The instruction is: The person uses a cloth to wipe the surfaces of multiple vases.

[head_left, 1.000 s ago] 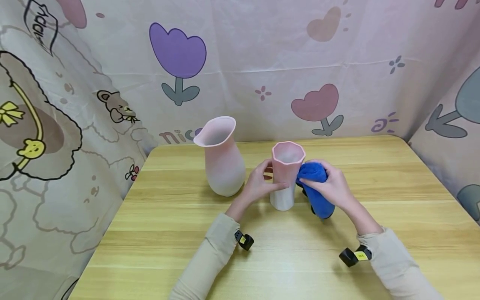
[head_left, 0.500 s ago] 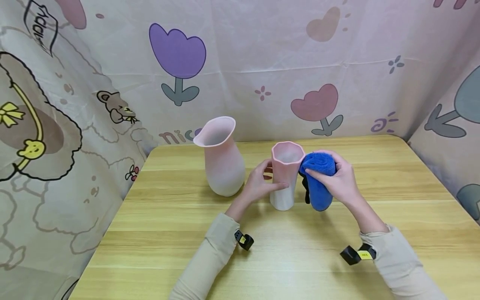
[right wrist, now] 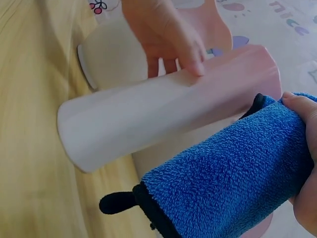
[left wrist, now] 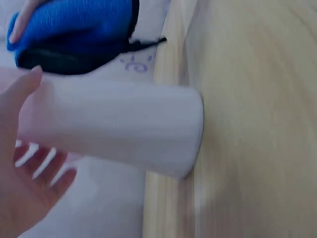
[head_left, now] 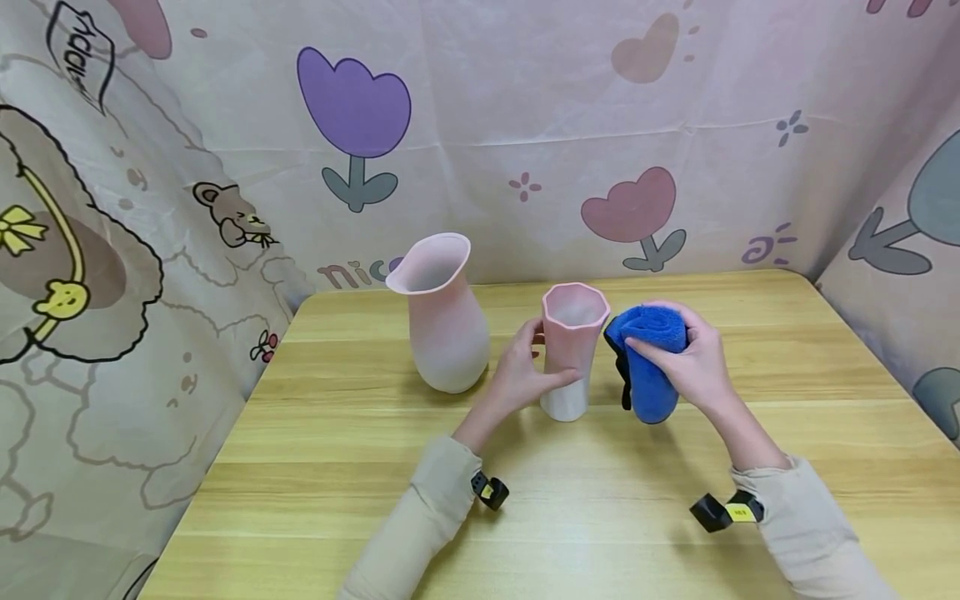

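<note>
A pink-to-white vase [head_left: 572,358] with a faceted rim stands upright on the wooden table. My left hand [head_left: 521,371] grips its left side, thumb across the front and fingers behind. In the right wrist view the thumb presses the pink-white wall of the vase [right wrist: 168,109]. To the right, my right hand [head_left: 696,354] holds a folded blue towel [head_left: 652,367] with black edging, thumb on the near side. A black loop [right wrist: 118,202] hangs from the towel's edge. The towel is beside the vase, a small gap apart from it in the head view, and raised over the table.
A larger pink-white vase [head_left: 447,333] with a flared lip stands just left of the left hand. Behind the table [head_left: 315,467] hangs a printed cloth backdrop [head_left: 480,100], which also covers the left and right sides. Small black cameras [head_left: 491,490] sit on both wrists.
My right hand has lifted the towel slightly and drawn it rightward, away from the vase. The left hand stays on the vase, and both vases keep their places.
</note>
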`<state>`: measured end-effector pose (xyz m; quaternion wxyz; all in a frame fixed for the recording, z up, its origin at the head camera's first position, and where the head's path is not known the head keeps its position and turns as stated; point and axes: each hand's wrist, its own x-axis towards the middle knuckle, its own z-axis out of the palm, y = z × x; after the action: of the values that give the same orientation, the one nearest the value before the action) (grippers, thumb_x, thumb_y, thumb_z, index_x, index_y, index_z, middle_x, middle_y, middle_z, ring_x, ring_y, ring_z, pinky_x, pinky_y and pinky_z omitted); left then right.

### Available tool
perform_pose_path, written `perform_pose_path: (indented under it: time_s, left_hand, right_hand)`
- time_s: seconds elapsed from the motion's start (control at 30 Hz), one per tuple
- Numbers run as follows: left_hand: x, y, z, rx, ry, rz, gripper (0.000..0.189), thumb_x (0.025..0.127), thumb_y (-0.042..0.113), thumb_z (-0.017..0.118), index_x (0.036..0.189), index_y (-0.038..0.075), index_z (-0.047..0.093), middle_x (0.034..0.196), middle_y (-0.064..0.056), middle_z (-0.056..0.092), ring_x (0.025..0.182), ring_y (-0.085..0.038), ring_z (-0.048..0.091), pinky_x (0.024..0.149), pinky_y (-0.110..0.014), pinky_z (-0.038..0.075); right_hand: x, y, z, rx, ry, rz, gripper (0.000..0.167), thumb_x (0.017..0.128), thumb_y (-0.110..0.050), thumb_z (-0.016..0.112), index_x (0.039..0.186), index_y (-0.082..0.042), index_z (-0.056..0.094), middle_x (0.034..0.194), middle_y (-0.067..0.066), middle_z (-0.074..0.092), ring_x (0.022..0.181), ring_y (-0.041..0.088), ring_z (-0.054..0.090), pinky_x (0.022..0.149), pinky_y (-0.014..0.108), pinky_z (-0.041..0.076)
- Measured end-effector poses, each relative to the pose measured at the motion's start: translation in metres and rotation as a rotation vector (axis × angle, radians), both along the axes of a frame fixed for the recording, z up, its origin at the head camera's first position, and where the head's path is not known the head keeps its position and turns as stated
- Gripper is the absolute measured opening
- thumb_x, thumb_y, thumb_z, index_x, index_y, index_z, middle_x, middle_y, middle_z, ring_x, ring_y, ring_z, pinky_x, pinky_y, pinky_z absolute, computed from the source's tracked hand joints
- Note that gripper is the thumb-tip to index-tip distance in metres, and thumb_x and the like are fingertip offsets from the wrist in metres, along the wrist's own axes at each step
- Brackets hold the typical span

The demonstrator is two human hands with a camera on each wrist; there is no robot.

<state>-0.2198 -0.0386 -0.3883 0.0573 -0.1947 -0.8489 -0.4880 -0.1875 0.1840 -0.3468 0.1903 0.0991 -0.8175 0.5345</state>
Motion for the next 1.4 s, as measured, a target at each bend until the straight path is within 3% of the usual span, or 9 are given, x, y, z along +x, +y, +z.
perform_pose_path:
  time_s: [0.13, 0.3, 0.47, 0.63, 0.9, 1.07, 1.2, 1.27, 1.4]
  left_hand:
    - [0.012, 0.013, 0.002, -0.071, 0.087, 0.158, 0.085, 0.064, 0.044, 0.079, 0.131, 0.01, 0.039, 0.121, -0.004, 0.051, 0.105, -0.017, 0.051, 0.084, -0.035, 0.048]
    - [0.02, 0.026, -0.001, -0.086, 0.095, 0.311, 0.089, 0.061, 0.05, 0.078, 0.129, 0.011, 0.038, 0.122, -0.002, 0.049, 0.106, -0.019, 0.05, 0.083, -0.034, 0.046]
    - [0.022, 0.034, -0.007, -0.04, 0.102, 0.407, 0.087, 0.059, 0.051, 0.079, 0.125, 0.012, 0.039, 0.117, -0.001, 0.049, 0.102, -0.017, 0.049, 0.08, -0.031, 0.046]
    - [0.02, 0.037, -0.01, 0.011, 0.148, 0.448, 0.079, 0.058, 0.045, 0.081, 0.118, 0.011, 0.042, 0.106, -0.001, 0.05, 0.091, -0.014, 0.05, 0.073, -0.027, 0.045]
    - [0.019, 0.031, -0.01, 0.026, 0.156, 0.405, 0.07, 0.06, 0.044, 0.082, 0.112, 0.011, 0.048, 0.102, 0.0, 0.054, 0.088, -0.014, 0.053, 0.072, -0.027, 0.046]
    - [0.014, 0.02, -0.008, 0.009, 0.136, 0.308, 0.067, 0.061, 0.044, 0.081, 0.11, 0.011, 0.05, 0.101, 0.0, 0.056, 0.089, -0.015, 0.055, 0.072, -0.028, 0.047]
    - [0.008, 0.011, -0.005, 0.003, 0.074, 0.203, 0.067, 0.062, 0.042, 0.081, 0.112, 0.011, 0.049, 0.102, -0.001, 0.057, 0.091, -0.016, 0.055, 0.076, -0.032, 0.048]
    - [0.004, 0.006, -0.004, 0.019, 0.039, 0.147, 0.067, 0.061, 0.04, 0.082, 0.112, 0.011, 0.05, 0.103, -0.001, 0.057, 0.092, -0.015, 0.055, 0.079, -0.034, 0.049]
    - [-0.005, -0.003, -0.001, 0.084, -0.06, 0.039, 0.065, 0.061, 0.031, 0.084, 0.114, 0.011, 0.05, 0.106, -0.001, 0.057, 0.095, -0.016, 0.054, 0.084, -0.037, 0.048]
  right_hand:
    - [0.0, 0.004, -0.004, 0.011, -0.008, -0.008, 0.046, 0.075, -0.011, 0.074, 0.116, -0.003, 0.054, 0.113, 0.013, 0.058, 0.101, 0.016, 0.053, 0.086, 0.058, 0.042]
    - [0.001, 0.006, -0.01, 0.03, -0.016, -0.008, 0.046, 0.075, -0.012, 0.074, 0.116, -0.003, 0.054, 0.114, 0.017, 0.057, 0.1, 0.01, 0.053, 0.086, 0.057, 0.043]
    - [0.0, 0.007, -0.016, 0.054, -0.018, -0.011, 0.046, 0.074, -0.012, 0.075, 0.116, -0.005, 0.056, 0.113, 0.013, 0.059, 0.096, -0.003, 0.051, 0.086, 0.053, 0.045]
    - [0.0, 0.007, -0.019, 0.065, -0.017, -0.009, 0.048, 0.074, -0.012, 0.075, 0.117, -0.006, 0.056, 0.113, 0.011, 0.059, 0.096, -0.005, 0.05, 0.086, 0.051, 0.045]
    - [0.002, 0.008, -0.02, 0.07, -0.035, 0.005, 0.047, 0.074, -0.013, 0.075, 0.116, -0.006, 0.055, 0.113, 0.013, 0.058, 0.096, -0.005, 0.05, 0.086, 0.049, 0.046]
    - [0.002, 0.007, -0.022, 0.079, -0.042, 0.014, 0.048, 0.074, -0.013, 0.075, 0.117, -0.007, 0.055, 0.113, 0.013, 0.059, 0.095, -0.005, 0.05, 0.085, 0.047, 0.046]
    - [0.002, 0.007, -0.024, 0.08, -0.034, 0.031, 0.049, 0.074, -0.011, 0.075, 0.118, -0.007, 0.055, 0.113, 0.014, 0.059, 0.095, -0.006, 0.05, 0.084, 0.049, 0.046]
    - [0.002, 0.007, -0.025, 0.074, -0.034, 0.045, 0.048, 0.075, -0.011, 0.074, 0.118, -0.006, 0.055, 0.113, 0.015, 0.059, 0.097, 0.0, 0.051, 0.084, 0.052, 0.045]
    - [0.003, 0.006, -0.025, 0.069, -0.047, 0.072, 0.048, 0.076, -0.012, 0.073, 0.119, -0.006, 0.053, 0.115, 0.017, 0.058, 0.103, 0.023, 0.055, 0.085, 0.056, 0.044]
